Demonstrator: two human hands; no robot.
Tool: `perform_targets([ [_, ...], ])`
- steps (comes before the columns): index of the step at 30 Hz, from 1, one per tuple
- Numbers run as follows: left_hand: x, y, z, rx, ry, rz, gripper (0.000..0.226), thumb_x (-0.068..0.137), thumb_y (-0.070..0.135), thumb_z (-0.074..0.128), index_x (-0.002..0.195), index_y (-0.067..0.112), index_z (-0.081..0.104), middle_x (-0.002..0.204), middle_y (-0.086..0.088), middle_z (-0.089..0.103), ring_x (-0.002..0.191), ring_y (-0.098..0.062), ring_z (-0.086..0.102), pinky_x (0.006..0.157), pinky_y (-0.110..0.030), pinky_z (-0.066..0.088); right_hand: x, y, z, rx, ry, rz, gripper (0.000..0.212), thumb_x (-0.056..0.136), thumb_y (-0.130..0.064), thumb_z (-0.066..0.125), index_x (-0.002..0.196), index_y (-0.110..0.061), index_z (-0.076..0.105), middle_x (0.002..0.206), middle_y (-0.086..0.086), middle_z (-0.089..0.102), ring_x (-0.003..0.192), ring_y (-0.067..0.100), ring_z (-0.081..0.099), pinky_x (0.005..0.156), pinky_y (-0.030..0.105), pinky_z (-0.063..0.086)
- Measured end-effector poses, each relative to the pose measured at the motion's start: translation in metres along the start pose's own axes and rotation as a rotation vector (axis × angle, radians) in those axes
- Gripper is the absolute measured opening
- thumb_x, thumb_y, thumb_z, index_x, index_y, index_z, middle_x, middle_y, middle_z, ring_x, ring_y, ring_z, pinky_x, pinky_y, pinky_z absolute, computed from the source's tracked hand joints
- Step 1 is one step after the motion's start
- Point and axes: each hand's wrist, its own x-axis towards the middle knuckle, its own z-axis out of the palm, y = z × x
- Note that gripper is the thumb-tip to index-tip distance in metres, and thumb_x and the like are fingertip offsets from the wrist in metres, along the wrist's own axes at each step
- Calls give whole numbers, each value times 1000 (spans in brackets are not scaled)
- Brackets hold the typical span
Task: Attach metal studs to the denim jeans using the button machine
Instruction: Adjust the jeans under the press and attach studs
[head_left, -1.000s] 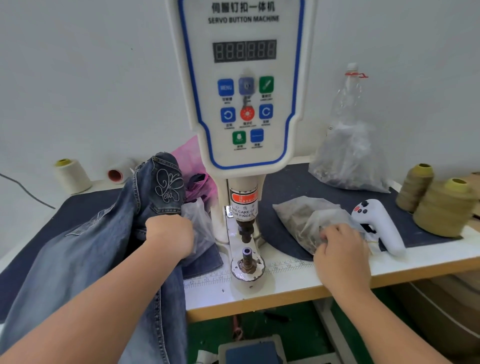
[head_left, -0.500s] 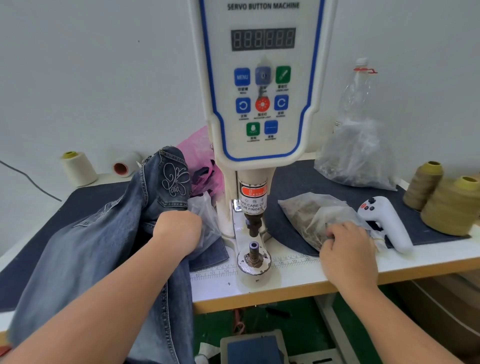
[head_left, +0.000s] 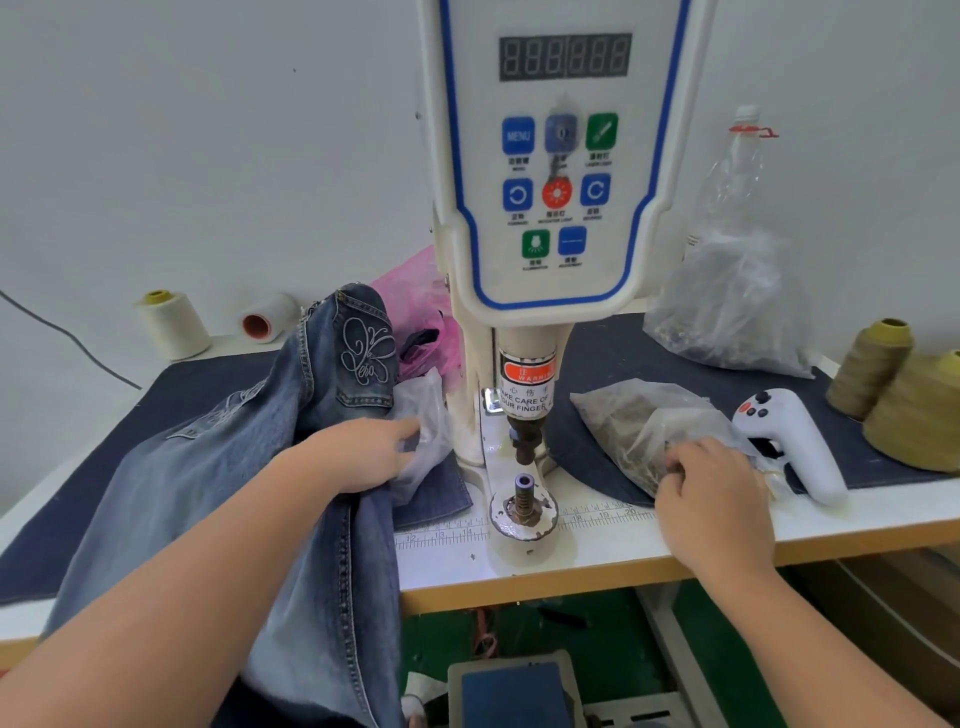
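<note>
Since a moment ago our left hand (head_left: 371, 457) has uncurled from a fist on the cloth and is now stretching its fingers toward the small clear bag (head_left: 423, 415) lying against the machine's column, while our right hand (head_left: 711, 499) has stayed at the bag of studs (head_left: 639, 431) near the table's front edge. We are still fetching parts, not yet pressing anything. The right hand's fingers are curling into the mouth of the stud bag, pinching at the plastic or at something inside; we cannot tell whether a stud is already between them. The left hand is lying fairly flat and relaxed, fingertips touching the clear bag, palm resting on the denim jeans (head_left: 260, 467). The jeans are heaped at the table's left side, one leg spilling over the front edge under our left forearm, embroidered pocket standing up toward the back. To do this well, we are judging that we should pick out a single stud cleanly, seat it square on the lower die (head_left: 523, 491) at the front edge between our hands, then draw the denim flat over it with the left hand, keeping fingers well clear of the plunger (head_left: 524, 441) of the button machine (head_left: 563, 171). The die is sitting bare, just beside the jeans' hem.
</note>
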Motion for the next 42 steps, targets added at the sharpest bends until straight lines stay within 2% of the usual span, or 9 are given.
perform_targets([
  [4,-5,8,2,37,50,-2,32,99,39,40,126,23,48,115,-11,64,99,-29,56,86,-39,46,0,-1,-1,0,-3,1,20,88,-8,54,97,-15,70,94,-2,60,94,20,51,84,41,46],
  [9,-7,14,1,50,158,-17,40,92,53,41,119,36,65,115,0,67,105,-24,61,89,-39,51,0,-1,-2,-5,-12,5,21,89,-9,54,100,-15,70,97,-1,62,97,21,52,86,41,46],
  [14,-8,14,-8,301,302,-55,36,88,52,47,100,24,66,107,0,65,92,-23,62,73,-32,48,0,-1,-2,8,-5,4,20,89,-8,54,98,-14,70,95,-1,60,95,21,51,85,42,46],
  [17,-8,17,-11,404,334,-81,26,87,40,54,101,23,66,104,0,65,92,-24,64,67,-31,41,-1,-1,-2,13,5,4,20,89,-8,54,97,-15,70,93,-2,60,92,19,50,84,41,46],
  [21,-8,24,-10,426,191,-151,23,85,17,54,106,19,64,91,1,56,86,-23,58,67,-32,42,0,-2,-2,11,0,6,19,88,-8,53,94,-16,70,92,-2,60,92,20,51,84,41,46],
  [25,-6,29,-5,413,170,-174,14,84,15,59,98,17,62,82,2,46,82,-23,53,67,-32,43,-1,-2,-2,15,-1,10,18,88,-8,53,92,-15,69,91,-2,60,92,20,50,83,40,46],
  [31,-2,23,2,326,177,-163,26,89,14,50,112,16,62,105,-5,61,94,-25,60,71,-34,46,0,-1,-1,21,15,5,18,88,-8,54,93,-15,69,92,-2,59,90,17,46,81,38,45],
  [36,-4,17,2,110,194,-123,18,88,24,48,100,23,62,107,-3,63,96,-25,60,81,-36,51,0,-1,-2,14,10,1,19,90,-10,54,96,-16,70,94,-2,61,92,17,48,83,37,45],
  [42,-24,35,-1,-365,571,-6,13,86,19,57,75,25,57,76,5,61,79,-17,58,73,-31,49,-1,0,-1,21,16,4,20,90,-10,54,99,-16,70,95,-3,61,93,17,50,84,37,46],
])
